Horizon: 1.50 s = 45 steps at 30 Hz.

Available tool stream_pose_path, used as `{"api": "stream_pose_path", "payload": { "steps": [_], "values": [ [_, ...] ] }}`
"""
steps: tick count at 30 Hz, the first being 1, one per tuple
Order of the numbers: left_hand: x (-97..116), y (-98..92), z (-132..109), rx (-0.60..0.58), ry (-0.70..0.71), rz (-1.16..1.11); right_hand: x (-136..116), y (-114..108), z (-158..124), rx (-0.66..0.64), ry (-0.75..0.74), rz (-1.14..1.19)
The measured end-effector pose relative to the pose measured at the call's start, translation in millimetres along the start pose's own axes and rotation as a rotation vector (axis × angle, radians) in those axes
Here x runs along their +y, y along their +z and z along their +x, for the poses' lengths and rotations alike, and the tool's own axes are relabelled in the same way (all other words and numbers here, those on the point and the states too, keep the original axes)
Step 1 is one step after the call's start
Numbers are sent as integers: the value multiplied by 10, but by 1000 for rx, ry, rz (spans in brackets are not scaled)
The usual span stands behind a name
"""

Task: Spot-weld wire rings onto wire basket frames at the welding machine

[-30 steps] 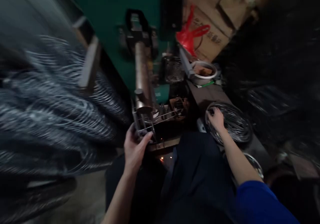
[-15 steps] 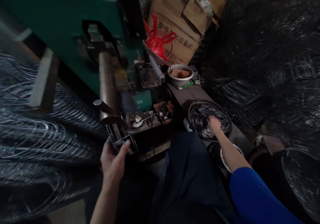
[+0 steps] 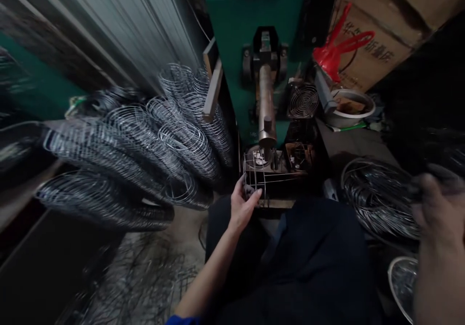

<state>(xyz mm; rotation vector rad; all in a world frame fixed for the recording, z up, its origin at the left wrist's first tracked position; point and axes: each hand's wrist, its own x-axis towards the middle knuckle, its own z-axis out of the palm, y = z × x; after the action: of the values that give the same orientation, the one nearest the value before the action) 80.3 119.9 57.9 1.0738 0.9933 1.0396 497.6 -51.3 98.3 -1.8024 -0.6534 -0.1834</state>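
Left hand keeps the wire frame while the right shifts to the far side of the coil.
Left of centre, the left hand (image 3: 243,208) pinches the wire frame (image 3: 255,172) between thumb and fingers, below the green machine's (image 3: 225,29) metal arm (image 3: 266,100); the cardboard box (image 3: 385,24) at far right bears partly blurred Chinese characters; the right hand (image 3: 441,208) has moved from the middle of the coiled wire (image 3: 378,204) to its right, leaving the frame to the left alone, its blurred fingers' grip impossible to tell.
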Motion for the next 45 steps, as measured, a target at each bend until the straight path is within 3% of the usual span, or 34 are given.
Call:
{"api": "stream_pose_path", "payload": {
  "steps": [2,4,8,11,17,21,26,31,45],
  "values": [
    [0,-17,-55,-12,-15,-18,-304,281,17,-70,135,148],
    [7,-35,-94,-15,-32,-31,-479,542,63,-138,191,118],
    [26,-97,-138,-6,-61,-51,-563,927,59,-303,12,-61],
    [32,-152,-151,6,-66,-43,-603,1117,-100,-398,-82,52],
    [25,-198,-170,-1,-46,5,-892,1342,-611,-654,48,316],
    [-4,-179,-188,1,-37,12,-993,1494,-889,-653,72,307],
    [-16,-133,-214,10,-62,-40,-777,1717,-1045,-645,144,375],
    [25,-68,-205,19,-58,-70,-599,1816,-1020,-651,162,455],
    [-4,13,-56,-31,-36,-75,-590,1925,-855,-676,167,436]
  ]
}}
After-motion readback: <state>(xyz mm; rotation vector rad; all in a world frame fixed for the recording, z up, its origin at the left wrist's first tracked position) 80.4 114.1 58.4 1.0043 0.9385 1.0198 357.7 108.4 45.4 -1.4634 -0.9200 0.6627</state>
